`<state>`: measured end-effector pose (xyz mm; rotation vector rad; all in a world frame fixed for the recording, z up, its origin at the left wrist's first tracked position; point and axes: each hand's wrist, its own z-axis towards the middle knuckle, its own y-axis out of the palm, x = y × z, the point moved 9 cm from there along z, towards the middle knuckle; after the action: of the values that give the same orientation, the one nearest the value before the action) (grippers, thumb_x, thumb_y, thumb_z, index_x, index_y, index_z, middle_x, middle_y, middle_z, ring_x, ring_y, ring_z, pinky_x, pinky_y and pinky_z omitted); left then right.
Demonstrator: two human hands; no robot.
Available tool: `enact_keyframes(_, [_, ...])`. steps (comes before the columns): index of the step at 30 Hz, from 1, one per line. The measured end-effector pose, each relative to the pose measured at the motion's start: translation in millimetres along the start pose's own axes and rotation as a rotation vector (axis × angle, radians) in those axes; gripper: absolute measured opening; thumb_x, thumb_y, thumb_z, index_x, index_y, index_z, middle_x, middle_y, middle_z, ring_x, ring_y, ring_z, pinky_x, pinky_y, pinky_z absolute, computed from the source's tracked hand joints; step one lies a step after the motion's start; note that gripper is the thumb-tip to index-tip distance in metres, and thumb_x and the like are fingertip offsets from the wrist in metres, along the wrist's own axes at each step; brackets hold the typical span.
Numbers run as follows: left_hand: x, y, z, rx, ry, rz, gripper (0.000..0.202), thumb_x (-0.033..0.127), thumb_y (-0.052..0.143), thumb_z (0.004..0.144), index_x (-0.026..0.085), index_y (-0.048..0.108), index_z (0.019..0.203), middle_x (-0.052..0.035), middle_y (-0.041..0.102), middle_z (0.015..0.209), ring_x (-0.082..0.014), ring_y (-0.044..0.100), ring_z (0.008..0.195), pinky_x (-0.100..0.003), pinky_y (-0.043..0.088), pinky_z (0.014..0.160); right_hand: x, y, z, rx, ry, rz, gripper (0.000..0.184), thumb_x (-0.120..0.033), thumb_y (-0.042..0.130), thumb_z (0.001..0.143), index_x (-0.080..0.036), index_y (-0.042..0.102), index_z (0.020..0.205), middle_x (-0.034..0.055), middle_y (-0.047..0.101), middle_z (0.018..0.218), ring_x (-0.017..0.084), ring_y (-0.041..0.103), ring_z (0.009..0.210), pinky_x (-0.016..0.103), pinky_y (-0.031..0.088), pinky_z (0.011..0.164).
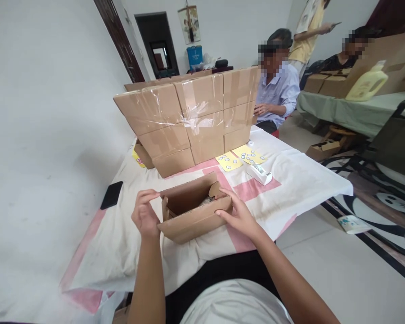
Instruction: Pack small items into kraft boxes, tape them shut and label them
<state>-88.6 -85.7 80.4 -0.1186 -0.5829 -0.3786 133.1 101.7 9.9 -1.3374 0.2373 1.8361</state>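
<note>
An open cardboard box (189, 225) rests on the cloth-covered table right in front of me, its top flaps raised and something pale, hard to make out, lying inside. At its left end is my left hand (146, 215), index finger reaching to the back corner and the other fingers curled against the edge. My right hand (238, 215) grips the right end, with the thumb on the front wall and fingers over the far corner. Beyond the box stands a wall of stacked cardboard boxes (202, 121) bound with clear tape.
A white tape dispenser (259, 174) and yellow sticker sheets (228, 161) lie to the right on the table. A black phone (111, 195) is at the left edge. Across the table sits a person in a light blue shirt (281, 96); a yellow jug (367, 83) stands on another table.
</note>
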Motion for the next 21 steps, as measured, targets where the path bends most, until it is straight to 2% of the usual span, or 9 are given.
enact_keyframes(2, [-4,-6.9,-7,-0.023,-0.012,0.02,0.048,0.057,0.04,0.1,0.022,0.064,0.076,-0.0043,0.057,0.08,-0.0214,0.058,0.085,-0.041,0.05,0.085,3,-1,3,-0.003,0.007,0.001,0.062,-0.04,0.071,0.09,-0.033,0.047,0.147,0.0094,0.059,0.141,0.03,0.052,0.136,0.052,0.042,0.115])
enact_keyframes(5, [-12,-3.5,-17,-0.222,-0.063,0.051,0.05,0.072,0.061,0.084,0.023,0.072,0.084,-0.0069,0.066,0.088,-0.0252,0.061,0.093,-0.042,0.05,0.089,-3,-1,5,-0.036,-0.081,-0.038,0.063,-0.04,0.075,0.088,-0.032,0.049,0.145,0.0092,0.055,0.146,0.03,0.045,0.142,0.051,0.036,0.119])
enact_keyframes(8, [-24,18.6,-34,-0.585,-0.111,0.055,0.073,0.082,0.032,0.089,0.026,0.079,0.097,-0.0108,0.075,0.098,-0.0303,0.064,0.107,-0.049,0.045,0.103,-6,-1,4,-0.059,-0.112,-0.071,0.067,-0.044,0.075,0.088,-0.031,0.047,0.147,0.0095,0.056,0.145,0.03,0.041,0.145,0.052,0.032,0.122])
enact_keyframes(10, [-31,27.7,-45,-0.713,-0.126,-0.003,0.087,0.083,0.015,0.089,0.027,0.079,0.103,-0.0114,0.077,0.096,-0.0316,0.065,0.11,-0.052,0.042,0.108,-4,-2,4,-0.062,-0.079,-0.063,0.06,-0.046,0.062,0.097,-0.031,0.043,0.151,0.0093,0.055,0.147,0.028,0.04,0.146,0.052,0.031,0.123])
enact_keyframes(11, [-33,26.3,-45,-0.677,-0.114,-0.066,0.091,0.086,0.012,0.087,0.026,0.078,0.107,-0.0117,0.077,0.096,-0.0322,0.066,0.11,-0.053,0.043,0.108,-3,-2,4,-0.059,-0.054,-0.057,0.056,-0.045,0.054,0.101,-0.031,0.041,0.153,0.0088,0.052,0.15,0.026,0.038,0.148,0.051,0.029,0.124])
enact_keyframes(13, [-33,14.3,-40,-0.48,-0.071,-0.198,0.089,0.09,0.02,0.083,0.027,0.075,0.113,-0.0124,0.075,0.106,-0.0329,0.065,0.114,-0.054,0.047,0.107,0,-1,4,-0.041,0.022,-0.036,0.052,-0.044,0.041,0.106,-0.033,0.036,0.157,0.006,0.042,0.16,0.024,0.029,0.153,0.051,0.021,0.127])
enact_keyframes(16, [-34,0.4,-39,-0.277,-0.101,-0.094,0.061,0.075,0.06,0.082,0.031,0.068,0.125,-0.0104,0.056,0.145,-0.0329,0.05,0.138,-0.051,0.042,0.115,9,4,5,-0.022,0.16,0.014,0.06,-0.044,0.043,0.105,-0.038,0.025,0.161,0.0001,0.027,0.169,0.022,0.013,0.159,0.052,0.012,0.13])
enact_keyframes(18, [-35,0.3,-41,-0.3,-0.228,0.085,0.065,0.052,0.076,0.082,0.035,0.055,0.141,-0.008,0.039,0.161,-0.0311,0.035,0.15,-0.05,0.036,0.12,10,7,9,-0.003,0.187,0.034,0.065,-0.041,0.045,0.103,-0.039,0.02,0.163,-0.0018,0.024,0.17,0.022,0.008,0.159,0.054,0.01,0.129])
enact_keyframes(21, [-29,5.0,-42,-0.456,-0.359,0.181,0.074,0.041,0.067,0.091,0.034,0.032,0.156,-0.0088,0.06,0.144,-0.0257,0.051,0.14,-0.053,0.033,0.121,0,8,21,0.029,0.053,-0.008,0.072,-0.031,0.048,0.099,-0.036,0.018,0.164,-0.0015,0.025,0.169,0.023,0.009,0.159,0.053,0.012,0.129])
